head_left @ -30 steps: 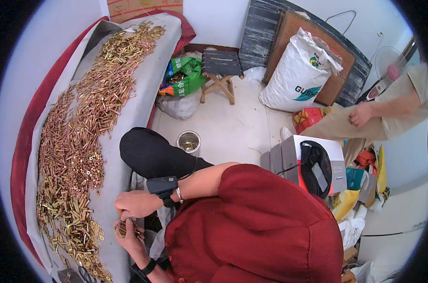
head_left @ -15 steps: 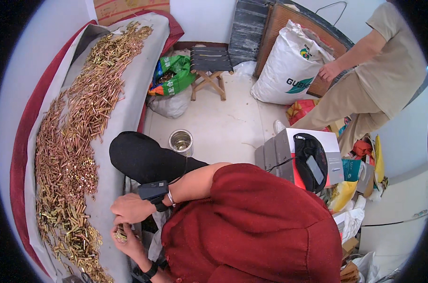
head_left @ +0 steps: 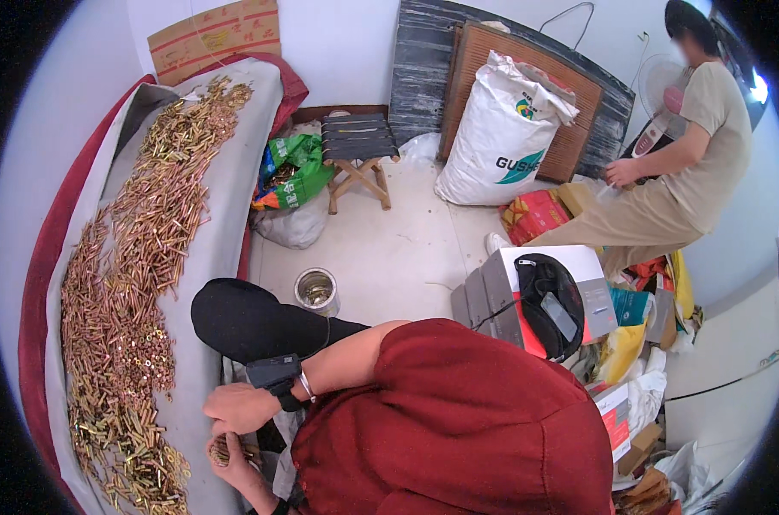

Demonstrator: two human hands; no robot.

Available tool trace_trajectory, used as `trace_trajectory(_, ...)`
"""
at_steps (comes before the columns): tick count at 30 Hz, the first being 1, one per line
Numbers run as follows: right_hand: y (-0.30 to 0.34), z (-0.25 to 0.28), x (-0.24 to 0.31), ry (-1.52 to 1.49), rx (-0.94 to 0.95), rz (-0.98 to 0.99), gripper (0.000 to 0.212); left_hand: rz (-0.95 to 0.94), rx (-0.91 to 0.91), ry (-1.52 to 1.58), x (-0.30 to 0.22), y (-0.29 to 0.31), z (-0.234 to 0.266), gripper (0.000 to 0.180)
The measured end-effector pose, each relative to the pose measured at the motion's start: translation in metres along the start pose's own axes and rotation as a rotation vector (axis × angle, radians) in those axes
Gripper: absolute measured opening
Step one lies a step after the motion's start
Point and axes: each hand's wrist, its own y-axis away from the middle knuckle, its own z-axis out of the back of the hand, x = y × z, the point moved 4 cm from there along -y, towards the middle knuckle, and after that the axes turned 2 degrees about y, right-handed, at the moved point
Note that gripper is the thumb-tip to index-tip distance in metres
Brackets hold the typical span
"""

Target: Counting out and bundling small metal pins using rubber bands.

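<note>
My left hand (head_left: 233, 463) is closed around a bundle of gold-coloured bolts (head_left: 221, 450), their ends showing between the fingers. Just above it, my right hand (head_left: 242, 407) has its fingers drawn together against the bundle; whatever they pinch is hidden. Both hands are at the edge of a grey-covered bench (head_left: 222, 197). Along the bench spreads a long heap of copper- and gold-coloured bolts (head_left: 119, 300), with small nuts and washers (head_left: 151, 360) mixed in.
Past my knee stands a metal can (head_left: 316, 290) with metal pieces inside. Behind it are a folding stool (head_left: 357, 142), a green bag (head_left: 303, 176) and a white sack (head_left: 492, 137). Boxes (head_left: 492, 296) with a black pouch stand to the right. Another person (head_left: 707, 129) works at the back right.
The view has shifted, bringing the other person's upper body into sight. That person's hand has moved away from the white sack. My hands keep about the same hold on the bundle.
</note>
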Motion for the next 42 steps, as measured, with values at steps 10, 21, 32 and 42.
trace_trajectory(10, -0.005, 0.014, 0.003, -0.308, -0.069, 0.153, 0.018, 0.26, 0.134, 0.297, 0.007, -0.003, 0.005, 0.022)
trace_trajectory(21, -0.006, -0.01, -0.016, -0.879, 0.257, -0.301, 0.023, 0.306, 0.033, 0.186, 0.017, -0.005, 0.004, 0.018)
trace_trajectory(32, -0.006, -0.033, -0.02, -0.447, 0.032, -0.045, 0.02, 0.2, 0.039, 0.061, 0.036, -0.017, 0.02, 0.036)
trace_trajectory(42, -0.002, -0.015, -0.008, -0.104, -0.013, 0.147, 0.018, 0.33, 0.137, 0.064, 0.034, -0.019, 0.022, 0.031)
